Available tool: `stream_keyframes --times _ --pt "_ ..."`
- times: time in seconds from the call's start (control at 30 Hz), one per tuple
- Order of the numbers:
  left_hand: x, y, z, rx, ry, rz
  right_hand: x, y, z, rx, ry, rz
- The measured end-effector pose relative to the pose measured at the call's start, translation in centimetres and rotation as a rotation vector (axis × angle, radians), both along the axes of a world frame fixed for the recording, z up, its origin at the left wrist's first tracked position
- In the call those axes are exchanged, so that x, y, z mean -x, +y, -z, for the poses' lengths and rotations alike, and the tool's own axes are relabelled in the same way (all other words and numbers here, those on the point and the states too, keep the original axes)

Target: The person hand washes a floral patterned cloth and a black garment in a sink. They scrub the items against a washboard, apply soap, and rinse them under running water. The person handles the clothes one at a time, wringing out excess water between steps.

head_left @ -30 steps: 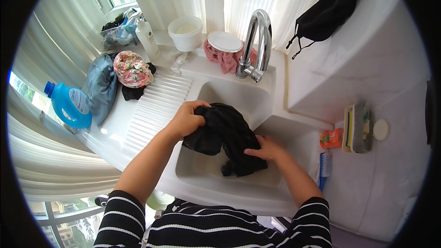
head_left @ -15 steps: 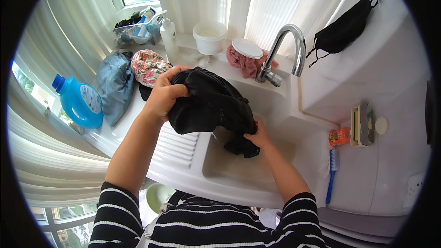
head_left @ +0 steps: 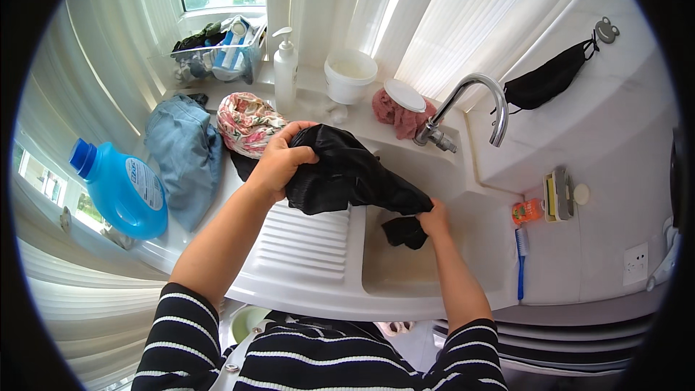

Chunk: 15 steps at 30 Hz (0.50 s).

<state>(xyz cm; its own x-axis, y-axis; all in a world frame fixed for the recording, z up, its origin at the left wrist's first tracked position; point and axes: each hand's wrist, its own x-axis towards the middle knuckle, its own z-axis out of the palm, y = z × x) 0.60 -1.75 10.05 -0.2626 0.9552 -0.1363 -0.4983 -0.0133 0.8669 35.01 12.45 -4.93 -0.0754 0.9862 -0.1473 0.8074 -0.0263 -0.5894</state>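
Note:
A black garment (head_left: 355,174) is stretched between both my hands, above the ribbed washboard (head_left: 300,239) and the sink basin (head_left: 398,271). My left hand (head_left: 282,163) is closed on its upper left part, thumb on top. The other end is gripped by my right hand (head_left: 434,219) over the basin. A loose black end of the cloth hangs below that hand. Whether the garment is a shirt or trousers I cannot tell. Beside my left hand lies a floral cloth (head_left: 250,123), with a dark piece of fabric partly under it.
Left of the washboard are a blue detergent bottle (head_left: 123,192) and light blue clothing (head_left: 184,152). Behind stand a pump bottle (head_left: 285,72), a white tub (head_left: 350,76) and a pink cloth (head_left: 398,117). A curved faucet (head_left: 470,94) overhangs the basin; a blue brush (head_left: 521,264) lies right.
My hands have drawn the garment out into a longer, flatter stretch, the right hand moving a little to the right. The whole view has shifted slightly.

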Motion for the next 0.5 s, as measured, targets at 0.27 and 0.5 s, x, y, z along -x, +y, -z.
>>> stream_keyframes --times 0.27,0.5 --pt "-3.2 -3.3 5.8 0.076 0.899 -0.228 4.3 0.6 -9.3 -0.516 0.204 -0.191" --pt "-7.5 -8.5 6.4 0.101 1.407 -0.026 14.8 -4.7 -6.9 -0.435 0.355 -0.737"
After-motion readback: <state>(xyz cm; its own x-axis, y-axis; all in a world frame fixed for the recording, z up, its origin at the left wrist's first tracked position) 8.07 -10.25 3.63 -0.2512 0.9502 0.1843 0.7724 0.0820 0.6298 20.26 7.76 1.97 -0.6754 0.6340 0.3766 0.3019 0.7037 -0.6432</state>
